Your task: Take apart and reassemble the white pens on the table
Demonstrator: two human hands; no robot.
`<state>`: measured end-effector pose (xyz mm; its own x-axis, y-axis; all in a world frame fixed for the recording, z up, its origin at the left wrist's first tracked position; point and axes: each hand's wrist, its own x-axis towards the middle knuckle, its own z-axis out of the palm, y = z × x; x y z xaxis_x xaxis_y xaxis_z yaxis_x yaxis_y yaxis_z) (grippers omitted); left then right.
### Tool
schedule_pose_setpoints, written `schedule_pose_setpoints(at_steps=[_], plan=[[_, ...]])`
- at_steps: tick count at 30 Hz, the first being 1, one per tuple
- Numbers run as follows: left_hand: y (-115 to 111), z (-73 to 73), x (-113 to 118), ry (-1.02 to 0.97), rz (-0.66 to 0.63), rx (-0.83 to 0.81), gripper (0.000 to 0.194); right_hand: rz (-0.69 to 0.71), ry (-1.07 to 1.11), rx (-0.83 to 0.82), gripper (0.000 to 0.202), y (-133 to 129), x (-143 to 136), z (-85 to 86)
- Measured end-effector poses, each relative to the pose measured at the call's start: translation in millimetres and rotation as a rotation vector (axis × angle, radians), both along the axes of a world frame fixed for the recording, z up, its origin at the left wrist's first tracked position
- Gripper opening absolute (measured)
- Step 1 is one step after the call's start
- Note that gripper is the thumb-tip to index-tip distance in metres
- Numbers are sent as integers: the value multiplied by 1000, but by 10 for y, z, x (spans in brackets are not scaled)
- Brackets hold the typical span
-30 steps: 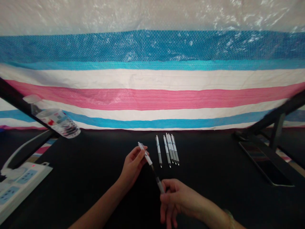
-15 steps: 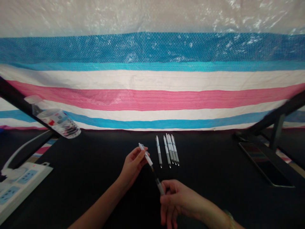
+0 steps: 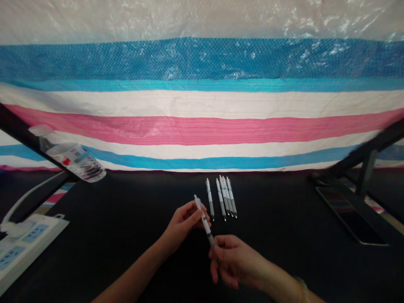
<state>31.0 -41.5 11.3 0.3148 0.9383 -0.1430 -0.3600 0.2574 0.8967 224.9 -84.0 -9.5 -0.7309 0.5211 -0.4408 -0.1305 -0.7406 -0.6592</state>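
Note:
Both hands are on one white and grey pen, held slanting above the black table. My left hand pinches its white upper barrel between thumb and fingers. At the lower end, my right hand is closed on the grey grip, which hides the tip. The white barrel and the grey part now meet or nearly meet. Behind the hands lies a single white and grey pen, and just right of it is a group of several similar pens, side by side with their tips toward me.
A black phone lies at the right beside a dark stand. A white power strip with a plug sits at the left. Behind it a clear bottle leans near a black bar. A striped sheet hangs behind the table.
My left hand has moved right and slightly down with the white barrel. The gap between barrel and grey grip, where a thin refill showed, has closed up.

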Motion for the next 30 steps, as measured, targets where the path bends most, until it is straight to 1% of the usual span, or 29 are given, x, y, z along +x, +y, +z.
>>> schedule_pose_setpoints(at_steps=[2,4,6,8,12,15,19,22,26,30], plan=[[-2,4,13,-33,27,-27,27,-31,15,-9,53,1,-2,30],[-3,8,20,-44,80,-48,28,-55,27,-21,57,4,0,73],[-2,11,19,-42,134,-58,28,-46,17,-17,56,3,1,104],[1,13,16,-42,163,-58,29,-47,-4,-1,54,-3,-1,106],[13,8,12,-46,170,-56,28,-88,-1,-1,52,-13,-5,60],[17,2,10,-43,191,-56,28,-96,11,-27,58,-11,-7,47],[10,-6,12,-39,210,-64,29,-111,20,-4,49,-14,-13,39],[6,-16,15,-37,203,-68,29,-129,30,1,46,-21,-14,14],[3,-21,15,-34,216,-60,29,-148,54,-34,54,-22,-10,-9],[2,-16,17,-18,223,-48,29,-150,50,2,42,-19,-10,-13]])
